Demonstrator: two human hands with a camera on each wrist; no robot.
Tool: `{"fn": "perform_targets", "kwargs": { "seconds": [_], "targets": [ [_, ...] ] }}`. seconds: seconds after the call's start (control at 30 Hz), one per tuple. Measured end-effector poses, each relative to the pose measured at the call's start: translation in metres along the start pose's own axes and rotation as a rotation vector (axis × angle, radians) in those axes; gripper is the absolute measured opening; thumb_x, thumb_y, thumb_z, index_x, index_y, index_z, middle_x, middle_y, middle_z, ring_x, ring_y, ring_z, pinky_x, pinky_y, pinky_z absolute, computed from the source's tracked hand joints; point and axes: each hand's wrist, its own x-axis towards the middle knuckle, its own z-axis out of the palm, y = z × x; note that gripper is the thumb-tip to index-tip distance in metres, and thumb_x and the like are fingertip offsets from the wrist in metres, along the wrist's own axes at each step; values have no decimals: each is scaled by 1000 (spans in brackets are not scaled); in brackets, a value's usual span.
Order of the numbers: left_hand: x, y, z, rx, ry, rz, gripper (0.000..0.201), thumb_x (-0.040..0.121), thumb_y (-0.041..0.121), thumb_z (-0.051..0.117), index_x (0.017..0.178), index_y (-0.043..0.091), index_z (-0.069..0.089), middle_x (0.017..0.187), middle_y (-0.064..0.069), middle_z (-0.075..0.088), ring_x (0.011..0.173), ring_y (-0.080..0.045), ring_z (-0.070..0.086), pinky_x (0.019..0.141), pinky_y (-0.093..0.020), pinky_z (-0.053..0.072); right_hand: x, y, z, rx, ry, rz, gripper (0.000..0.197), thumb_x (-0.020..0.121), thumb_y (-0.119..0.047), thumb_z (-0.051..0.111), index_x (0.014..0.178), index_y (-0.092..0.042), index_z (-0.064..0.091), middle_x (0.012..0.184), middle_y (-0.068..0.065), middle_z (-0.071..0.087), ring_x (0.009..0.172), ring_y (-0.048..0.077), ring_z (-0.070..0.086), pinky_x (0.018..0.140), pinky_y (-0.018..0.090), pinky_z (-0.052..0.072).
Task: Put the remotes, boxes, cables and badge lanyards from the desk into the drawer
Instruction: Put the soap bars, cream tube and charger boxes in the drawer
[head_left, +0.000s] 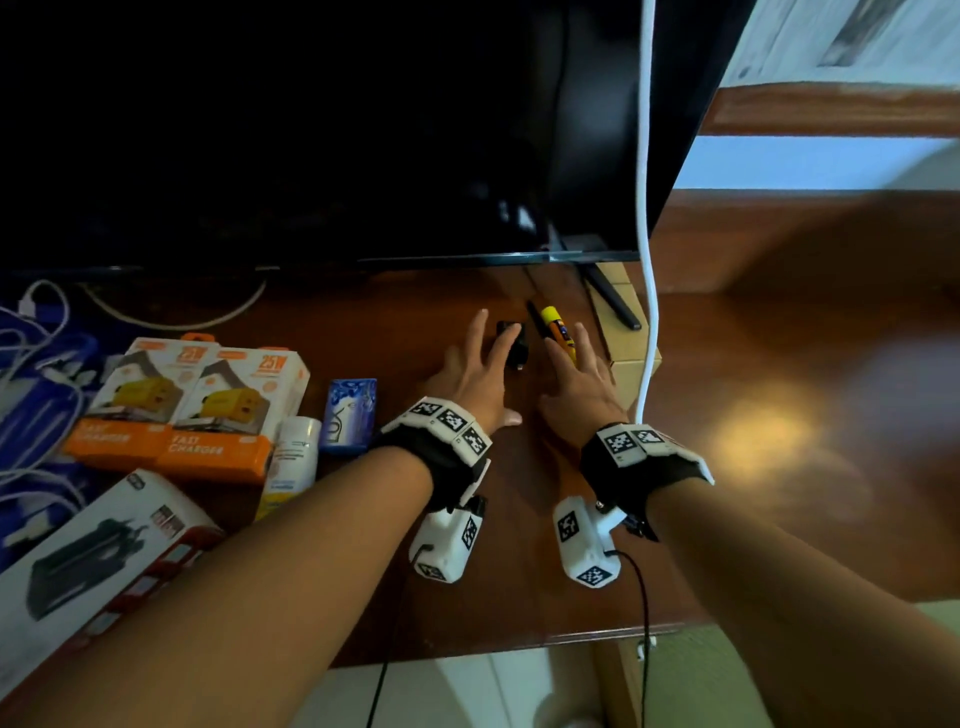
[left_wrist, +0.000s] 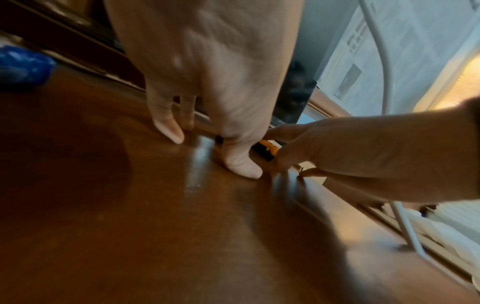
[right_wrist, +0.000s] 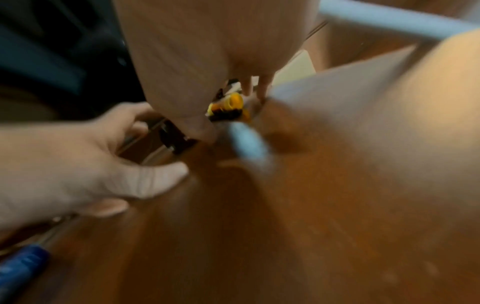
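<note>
My left hand (head_left: 485, 358) reaches forward with fingers spread and straight, its fingertips over a small black plug-like block (head_left: 511, 343) on the wooden desk (head_left: 467, 597). My right hand (head_left: 574, 371) lies beside it, fingers straight, touching a yellow glue stick (head_left: 558, 332) next to a black pen (head_left: 535, 317). Neither hand grips anything. In the right wrist view the yellow stick (right_wrist: 231, 107) shows under my fingers, and the black block (right_wrist: 174, 142) sits by the left hand (right_wrist: 78, 164). Two orange charger boxes (head_left: 176, 415), a small blue box (head_left: 348, 415), a large white box (head_left: 93, 561) and white cables (head_left: 36, 364) lie at the left.
A dark TV screen (head_left: 311, 130) stands just behind the hands, its foot (head_left: 613, 301) on a cardboard box (head_left: 631, 343). A thick white cable (head_left: 647, 208) hangs down at the right. A white bottle (head_left: 293, 462) lies by the boxes. The desk's front edge (head_left: 519, 642) is near my forearms.
</note>
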Motion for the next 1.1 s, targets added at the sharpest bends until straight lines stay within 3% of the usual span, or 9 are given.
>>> {"fn": "perform_targets", "kwargs": {
  "seconds": [0.13,0.3,0.5,0.63,0.77,0.87,0.97,1.03,1.1],
  "targets": [
    [6,8,1,116,-65,31,101,82,38,71,149,40,-4,156,11,-24,132,-31,27,88,-46,46,-2,2,14,48,23,-6,63,90,-20,47,149,-26,25,161,-6,-12,148,22,0,119,44,15],
    [5,8,5,147,-62,59,93,86,36,67,151,32,1,159,8,-15,134,-29,27,93,-43,40,-12,10,14,88,22,-18,62,89,-20,50,148,-28,31,161,1,1,147,24,13,118,36,21],
    [-19,4,12,112,-11,74,79,92,40,57,150,30,5,160,6,-10,133,-29,31,95,-43,40,-48,11,16,20,-5,-64,61,92,-18,48,149,-30,30,161,5,4,149,23,3,119,38,16],
    [-59,5,22,126,91,76,65,95,36,51,148,22,16,160,-3,4,132,-26,35,96,-41,43,-90,14,20,41,-23,-65,60,91,-18,52,147,-30,35,161,4,8,149,22,5,117,37,18],
    [-105,6,32,81,194,34,48,92,33,53,135,17,35,151,-7,28,127,-26,42,97,-42,43,-134,21,31,165,42,-62,56,82,-11,60,136,-23,51,156,3,27,142,26,28,112,37,33],
    [-131,4,38,10,283,-2,37,88,32,60,119,15,48,131,-6,46,110,-26,53,84,-40,48,-158,23,41,297,210,-78,41,74,-4,65,114,-12,64,137,9,51,122,29,51,92,24,39],
    [-152,1,42,-83,389,-22,25,83,27,66,100,14,54,107,-7,52,88,-25,58,67,-36,51,-159,15,37,421,297,40,26,74,-6,64,97,-10,55,95,11,60,87,34,58,63,28,30],
    [-166,-1,45,-118,439,-8,24,78,23,72,91,13,56,98,-8,53,82,-25,59,59,-33,49,-146,9,33,375,289,107,31,76,-15,65,102,-11,48,93,14,58,89,35,54,63,32,30],
    [-180,-3,46,-132,452,-6,25,74,21,76,88,13,56,94,-8,53,81,-25,59,56,-31,46,-133,0,31,256,238,149,45,80,-26,66,116,-10,47,111,15,54,105,36,47,76,39,37]
  ]
}}
